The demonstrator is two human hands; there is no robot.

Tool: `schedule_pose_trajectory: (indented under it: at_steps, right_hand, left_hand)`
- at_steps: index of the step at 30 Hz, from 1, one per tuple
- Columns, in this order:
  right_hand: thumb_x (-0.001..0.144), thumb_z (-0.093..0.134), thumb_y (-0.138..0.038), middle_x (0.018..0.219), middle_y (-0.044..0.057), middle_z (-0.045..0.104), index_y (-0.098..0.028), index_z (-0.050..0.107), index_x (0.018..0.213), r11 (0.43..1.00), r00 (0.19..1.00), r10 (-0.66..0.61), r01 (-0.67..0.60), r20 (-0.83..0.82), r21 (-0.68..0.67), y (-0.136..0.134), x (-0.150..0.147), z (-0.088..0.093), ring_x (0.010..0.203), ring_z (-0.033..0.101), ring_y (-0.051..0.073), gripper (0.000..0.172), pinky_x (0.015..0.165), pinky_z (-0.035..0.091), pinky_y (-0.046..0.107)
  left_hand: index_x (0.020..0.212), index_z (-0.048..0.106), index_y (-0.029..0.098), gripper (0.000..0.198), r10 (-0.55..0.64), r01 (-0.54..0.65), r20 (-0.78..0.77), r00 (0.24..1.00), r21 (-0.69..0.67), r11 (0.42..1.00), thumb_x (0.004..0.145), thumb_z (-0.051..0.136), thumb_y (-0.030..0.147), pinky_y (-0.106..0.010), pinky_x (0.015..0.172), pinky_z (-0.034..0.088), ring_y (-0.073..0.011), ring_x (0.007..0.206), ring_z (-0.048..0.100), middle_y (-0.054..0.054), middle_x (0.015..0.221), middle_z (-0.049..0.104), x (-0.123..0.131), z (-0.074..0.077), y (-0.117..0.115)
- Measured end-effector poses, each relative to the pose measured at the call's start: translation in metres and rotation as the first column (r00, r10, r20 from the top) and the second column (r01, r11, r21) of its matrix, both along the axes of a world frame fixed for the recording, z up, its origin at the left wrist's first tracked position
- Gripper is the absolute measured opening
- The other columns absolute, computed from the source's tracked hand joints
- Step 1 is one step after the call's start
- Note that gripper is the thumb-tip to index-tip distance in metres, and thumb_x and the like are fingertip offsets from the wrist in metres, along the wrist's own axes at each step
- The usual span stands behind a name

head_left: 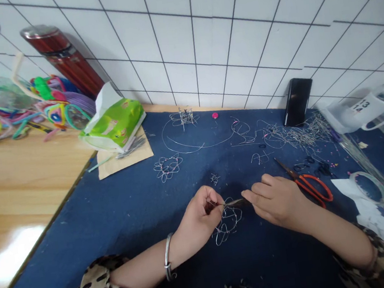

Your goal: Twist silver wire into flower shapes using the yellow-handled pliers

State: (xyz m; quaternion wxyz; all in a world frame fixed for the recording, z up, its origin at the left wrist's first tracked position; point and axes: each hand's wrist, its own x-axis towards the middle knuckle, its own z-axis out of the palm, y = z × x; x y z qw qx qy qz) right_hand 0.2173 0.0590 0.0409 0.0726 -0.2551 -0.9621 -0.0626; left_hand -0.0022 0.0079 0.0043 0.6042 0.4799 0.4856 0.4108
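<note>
My left hand is closed in a pinch on a looped silver wire flower that hangs just above the dark blue cloth. My right hand is closed too, its fingers pressed on a thin dark strand that runs to the top of the wire flower. The two hands almost touch over the cloth's middle. A silver bangle sits on my left wrist.
Red-handled scissors lie right of my right hand. A finished wire flower, a wire hoop, a heap of cut wires and a black phone lie farther back. A green tissue pack, pipe cleaners and a red flask stand left.
</note>
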Motion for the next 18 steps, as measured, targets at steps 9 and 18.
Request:
schedule_pose_trajectory:
  at_steps: [9, 18]
  right_hand:
    - [0.081, 0.050, -0.020, 0.085, 0.004, 0.058, -0.021, 0.059, 0.105, 0.961, 0.983, -0.128, 0.091, -0.131, -0.262, 0.004, -0.003, -0.011, 0.077, 0.046, 0.016, 0.026, 0.067, 0.038, 0.029]
    - [0.080, 0.050, -0.021, 0.084, 0.001, 0.059, -0.023, 0.060, 0.102, 0.906, 0.956, -0.181, 0.072, -0.229, -0.417, 0.006, -0.002, -0.013, 0.077, 0.050, 0.013, 0.024, 0.068, 0.041, 0.027]
  left_hand:
    - [0.085, 0.044, 0.018, 0.007, -0.041, 0.043, 0.038, 0.998, -0.036, 0.998, 0.083, 0.049, 0.013, -0.022, 0.053, 0.039, -0.0070, 0.055, 0.046, 0.004, 0.073, 0.049, -0.003, 0.006, 0.002]
    - [0.085, 0.048, 0.018, 0.005, -0.081, 0.082, 0.034, 0.996, -0.048, 0.995, 0.082, 0.050, 0.015, -0.022, 0.053, 0.040, -0.0070, 0.054, 0.046, 0.004, 0.071, 0.048, -0.005, 0.000, 0.004]
